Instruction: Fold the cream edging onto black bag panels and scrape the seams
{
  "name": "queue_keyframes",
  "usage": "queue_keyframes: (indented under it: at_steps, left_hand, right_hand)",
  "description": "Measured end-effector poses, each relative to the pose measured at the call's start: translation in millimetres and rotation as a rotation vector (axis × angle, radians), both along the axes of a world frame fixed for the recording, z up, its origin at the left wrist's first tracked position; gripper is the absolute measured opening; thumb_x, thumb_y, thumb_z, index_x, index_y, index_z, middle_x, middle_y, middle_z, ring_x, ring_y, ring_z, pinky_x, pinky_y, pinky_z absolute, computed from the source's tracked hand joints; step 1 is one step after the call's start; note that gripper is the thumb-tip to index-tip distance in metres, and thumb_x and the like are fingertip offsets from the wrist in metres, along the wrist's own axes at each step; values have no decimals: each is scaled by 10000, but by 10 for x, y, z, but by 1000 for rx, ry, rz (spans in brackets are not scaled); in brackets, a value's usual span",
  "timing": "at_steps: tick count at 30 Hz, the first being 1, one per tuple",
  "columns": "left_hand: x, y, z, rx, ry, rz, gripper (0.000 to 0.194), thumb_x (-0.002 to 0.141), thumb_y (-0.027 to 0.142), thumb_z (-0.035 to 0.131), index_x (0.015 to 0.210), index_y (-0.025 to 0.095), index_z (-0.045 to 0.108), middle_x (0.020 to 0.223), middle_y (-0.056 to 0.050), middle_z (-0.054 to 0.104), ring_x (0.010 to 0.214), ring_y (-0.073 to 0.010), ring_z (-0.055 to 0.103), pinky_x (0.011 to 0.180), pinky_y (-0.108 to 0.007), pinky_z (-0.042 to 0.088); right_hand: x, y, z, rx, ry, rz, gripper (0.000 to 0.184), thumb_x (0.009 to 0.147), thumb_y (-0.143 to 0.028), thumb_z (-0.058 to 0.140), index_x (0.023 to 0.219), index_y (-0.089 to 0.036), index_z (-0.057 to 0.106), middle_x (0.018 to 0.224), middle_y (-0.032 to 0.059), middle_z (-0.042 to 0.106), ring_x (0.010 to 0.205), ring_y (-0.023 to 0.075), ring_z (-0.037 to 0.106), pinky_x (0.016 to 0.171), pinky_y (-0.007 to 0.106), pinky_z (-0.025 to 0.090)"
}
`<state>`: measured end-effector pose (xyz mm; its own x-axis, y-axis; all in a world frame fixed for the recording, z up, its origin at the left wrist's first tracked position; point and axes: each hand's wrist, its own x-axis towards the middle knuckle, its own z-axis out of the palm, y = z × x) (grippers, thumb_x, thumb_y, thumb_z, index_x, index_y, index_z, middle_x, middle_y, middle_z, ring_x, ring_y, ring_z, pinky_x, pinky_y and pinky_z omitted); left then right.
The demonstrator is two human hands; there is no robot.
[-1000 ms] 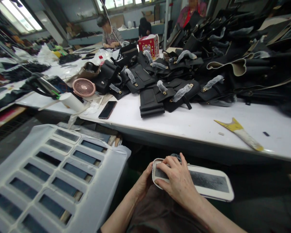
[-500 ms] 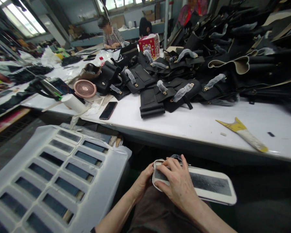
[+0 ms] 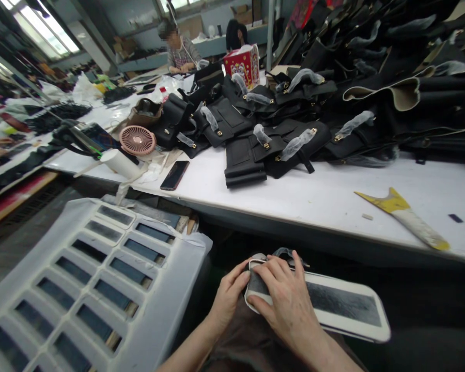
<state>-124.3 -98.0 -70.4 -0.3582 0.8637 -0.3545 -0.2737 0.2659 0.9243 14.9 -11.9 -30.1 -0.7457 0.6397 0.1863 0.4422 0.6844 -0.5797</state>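
A long panel [image 3: 344, 302] with rounded corners, a pale rim and a dark strip down its middle lies across my lap. My left hand [image 3: 230, 289] pinches its left end, thumb on top and fingers at the far edge. Over that same end my right hand [image 3: 287, 294] is bent, its thumb at the near edge and its fingers across the dark strip; the index finger presses near the corner. Behind my right fingers shows a clear-film-wrapped loop [image 3: 289, 253], like the bag handles on the table. What lies under the panel is mostly hidden.
To my left stands a pale board [image 3: 178, 289] with rows of rectangular slots; two similar panels [image 3: 104, 232] lie at its far end. Black handbags [image 3: 248, 155] pile up on the white table [image 3: 325, 206], with a phone [image 3: 174, 175], a fan [image 3: 137, 140] and a yellow-ended tool [image 3: 403, 217].
My left thumb has moved up onto the panel's end, which now looks bent upward there. My right hand stays over the panel. The view has shifted slightly.
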Motion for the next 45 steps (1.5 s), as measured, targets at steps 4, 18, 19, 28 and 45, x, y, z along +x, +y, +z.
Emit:
queue_keyframes:
  at_steps: [4,18,19,28,45]
  left_hand:
    - [86,33,-41,52,123,61,347,933,346,522,1243,231,628,1311,-43,615,1243,-221,527,1107,-340,357]
    - [117,-52,-65,121,-497,80,456,900,349,578,1326,189,550,1305,-103,607,1235,-282,531,1111,-417,322]
    - [118,-52,-62,120,-474,77,459,897,338,579,1327,182,549,1301,-106,609,1234,-287,530,1112,-424,316]
    - [68,57,-141,132,10,69,340,878,310,569,1187,178,619,1224,-83,643,1167,-275,559,1063,-392,378]
    - [-241,237,89,195,753,-400,432,903,300,492,1329,362,518,1582,9,240,1451,-295,197,1172,-560,148]
  right_hand:
    - [-5,11,-23,7,11,-1,446,761,-202,704,1172,-280,547,1120,-7,632,1162,246,513,1149,564,70]
    - [1,-36,51,21,-38,-23,356,784,-277,714,1118,-275,590,1104,3,646,1177,276,520,1147,599,81]
    - [0,-39,53,22,-36,-21,354,783,-277,715,1115,-274,591,1106,4,644,1177,276,519,1148,598,80]
    - [1,-29,28,-63,-3,-45,377,781,-272,715,1138,-277,593,1112,11,631,1215,270,477,1165,570,58]
    - [1182,699,-158,-831,1139,-792,295,736,-415,761,851,-157,677,824,52,699,854,192,662,905,379,510]
